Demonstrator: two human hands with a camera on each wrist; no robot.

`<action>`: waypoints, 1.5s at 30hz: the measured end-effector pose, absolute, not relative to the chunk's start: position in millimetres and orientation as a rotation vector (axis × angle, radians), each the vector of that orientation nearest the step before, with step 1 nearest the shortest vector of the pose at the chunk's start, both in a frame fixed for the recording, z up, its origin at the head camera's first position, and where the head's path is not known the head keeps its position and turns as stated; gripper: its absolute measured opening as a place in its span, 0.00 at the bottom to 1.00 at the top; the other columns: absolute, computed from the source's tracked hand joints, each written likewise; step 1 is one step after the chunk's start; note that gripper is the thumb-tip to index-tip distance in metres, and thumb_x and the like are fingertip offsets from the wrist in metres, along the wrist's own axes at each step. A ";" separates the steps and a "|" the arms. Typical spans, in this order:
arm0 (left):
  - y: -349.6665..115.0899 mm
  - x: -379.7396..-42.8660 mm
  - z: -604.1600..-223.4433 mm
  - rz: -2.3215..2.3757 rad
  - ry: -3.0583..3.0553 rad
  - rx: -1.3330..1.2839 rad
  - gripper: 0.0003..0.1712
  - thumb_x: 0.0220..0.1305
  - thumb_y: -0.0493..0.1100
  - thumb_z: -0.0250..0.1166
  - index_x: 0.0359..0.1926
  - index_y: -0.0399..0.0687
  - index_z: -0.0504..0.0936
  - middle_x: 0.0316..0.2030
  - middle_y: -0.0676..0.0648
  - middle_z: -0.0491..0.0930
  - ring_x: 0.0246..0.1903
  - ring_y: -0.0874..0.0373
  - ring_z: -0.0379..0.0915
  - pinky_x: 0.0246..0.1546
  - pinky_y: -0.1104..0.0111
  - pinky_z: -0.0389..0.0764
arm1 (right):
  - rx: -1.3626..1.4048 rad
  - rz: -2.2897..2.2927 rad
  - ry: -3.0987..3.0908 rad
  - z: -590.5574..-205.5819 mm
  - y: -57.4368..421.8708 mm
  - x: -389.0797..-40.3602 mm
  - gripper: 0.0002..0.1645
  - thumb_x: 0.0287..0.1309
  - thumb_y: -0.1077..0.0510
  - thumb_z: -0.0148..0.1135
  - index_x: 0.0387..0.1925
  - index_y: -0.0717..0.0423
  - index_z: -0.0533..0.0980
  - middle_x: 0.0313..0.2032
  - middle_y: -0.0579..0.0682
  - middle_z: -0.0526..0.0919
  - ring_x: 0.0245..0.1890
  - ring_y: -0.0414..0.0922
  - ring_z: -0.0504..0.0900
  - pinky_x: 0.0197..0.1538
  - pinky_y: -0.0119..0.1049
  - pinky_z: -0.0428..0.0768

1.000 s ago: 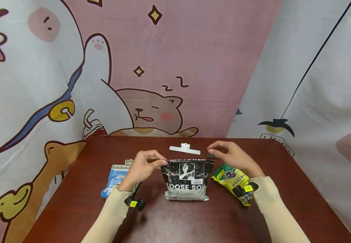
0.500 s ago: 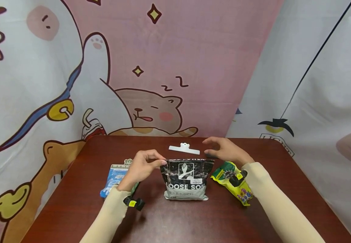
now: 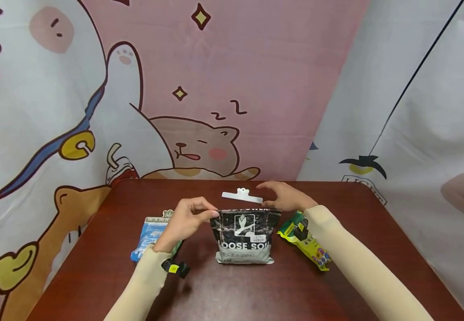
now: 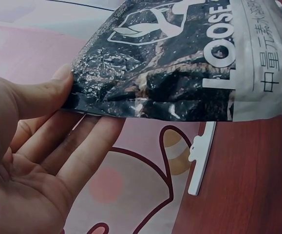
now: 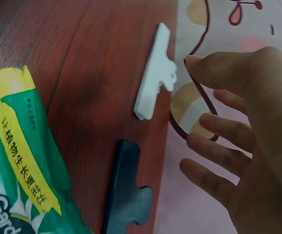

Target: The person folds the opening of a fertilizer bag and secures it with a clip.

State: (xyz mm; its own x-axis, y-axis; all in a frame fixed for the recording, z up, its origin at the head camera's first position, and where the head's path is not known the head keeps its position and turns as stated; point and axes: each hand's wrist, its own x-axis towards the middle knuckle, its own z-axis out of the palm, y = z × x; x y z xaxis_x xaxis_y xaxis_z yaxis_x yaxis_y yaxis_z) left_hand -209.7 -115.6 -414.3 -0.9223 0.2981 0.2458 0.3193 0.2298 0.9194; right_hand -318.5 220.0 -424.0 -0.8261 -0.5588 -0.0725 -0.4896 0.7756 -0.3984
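Note:
My left hand pinches the top left corner of a black and grey soil bag, which stands upright on the table. In the left wrist view, the thumb lies on the bag's printed side and the fingers behind it. Beyond the bag lies a white sealing clip. My right hand is just to the right of that clip, with its fingers spread and nothing between them. The right wrist view shows a gap between the hand and the white clip. A black sealing clip lies nearby, hidden in the head view.
On the right, a green and yellow bag lies partly under the right wrist. To the left, a blue bag with a clip on its top is partly behind the left hand. A printed cloth hangs behind the table.
My right hand has moved left and slightly away, from above the black clip toward the white clip. My left hand keeps its pinch on the soil bag, which stays in place.

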 end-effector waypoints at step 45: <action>-116.7 -211.0 -412.1 -1.852 -2.475 -0.598 0.04 0.65 0.46 0.72 0.37 0.51 0.90 0.37 0.46 0.90 0.37 0.51 0.86 0.41 0.59 0.88 | -1.039 -0.285 2.744 -468.8 162.0 -386.8 0.29 0.69 0.52 0.65 0.68 0.51 0.74 0.60 0.51 0.82 0.55 0.46 0.82 0.59 0.48 0.81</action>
State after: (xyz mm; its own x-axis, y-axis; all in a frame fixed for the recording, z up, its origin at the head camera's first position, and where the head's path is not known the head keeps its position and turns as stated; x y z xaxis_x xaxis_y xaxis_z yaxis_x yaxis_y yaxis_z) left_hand -211.0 -116.7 -412.1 -0.9279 0.3024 0.2180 0.2945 0.2358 0.9261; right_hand -386.8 162.0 -468.8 -0.7354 -0.6684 -0.1113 -0.6313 0.7355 -0.2461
